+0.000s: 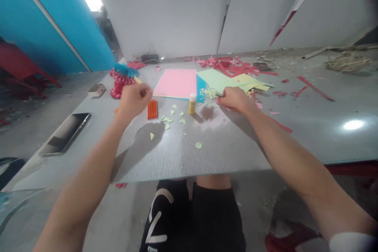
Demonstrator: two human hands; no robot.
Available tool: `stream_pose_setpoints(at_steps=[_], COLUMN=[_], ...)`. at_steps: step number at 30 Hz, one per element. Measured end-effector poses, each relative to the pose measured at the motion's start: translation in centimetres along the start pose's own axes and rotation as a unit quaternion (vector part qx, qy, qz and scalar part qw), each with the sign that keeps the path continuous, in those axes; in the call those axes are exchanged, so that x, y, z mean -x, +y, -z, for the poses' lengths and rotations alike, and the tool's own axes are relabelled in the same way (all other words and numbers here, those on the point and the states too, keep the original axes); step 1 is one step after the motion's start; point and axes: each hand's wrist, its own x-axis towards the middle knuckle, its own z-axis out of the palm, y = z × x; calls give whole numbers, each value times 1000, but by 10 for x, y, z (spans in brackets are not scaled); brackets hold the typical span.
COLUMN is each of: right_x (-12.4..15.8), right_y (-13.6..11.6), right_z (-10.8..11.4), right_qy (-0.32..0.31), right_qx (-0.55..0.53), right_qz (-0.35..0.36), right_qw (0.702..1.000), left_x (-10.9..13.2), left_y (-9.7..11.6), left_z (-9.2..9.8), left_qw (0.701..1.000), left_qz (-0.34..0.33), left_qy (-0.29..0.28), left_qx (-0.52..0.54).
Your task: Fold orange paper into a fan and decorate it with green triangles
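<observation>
My left hand (pixel 134 100) is closed into a fist above the grey table (pixel 206 153), and a thin stick with a blue paper fan (pixel 125 70) at its far end sticks out of it. An orange pleated paper strip (pixel 152 109) lies just right of that hand. My right hand (pixel 234 99) rests on the table with fingers curled on a red paper piece (pixel 220 101), at the edge of the light green sheets (pixel 227 80). A small glue bottle (pixel 192 103) stands between my hands.
A pink sheet (pixel 176 82) lies over a blue one at the back. Small green paper scraps (pixel 173 118) dot the middle. Red folded paper (pixel 118 86) and red strips (pixel 236 67) lie behind. A dark phone (pixel 65 133) lies at the left, a small box (pixel 97 89) beyond it.
</observation>
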Motion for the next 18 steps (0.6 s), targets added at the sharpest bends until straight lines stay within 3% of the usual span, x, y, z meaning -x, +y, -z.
stream_pose_setpoints(at_steps=[3,8,13,18], right_x=[-2,-5,-5,-7], right_y=[-1,-1,0,2], right_z=[-2,0,4,5], right_qy=[-9,-61,-86,-105], right_qx=[33,35,23,15], right_qz=[-5,-3,-9,-9], right_qw=[999,998,996,994], left_x=[-13,-20,-18,-18], left_y=[-33,-67,-84,-77], left_z=[18,34,43,31], left_qw=[995,982,970,962], left_qz=[54,113,156,147], left_qy=[59,71,8,-44], left_qx=[-54,-131,-187,-226])
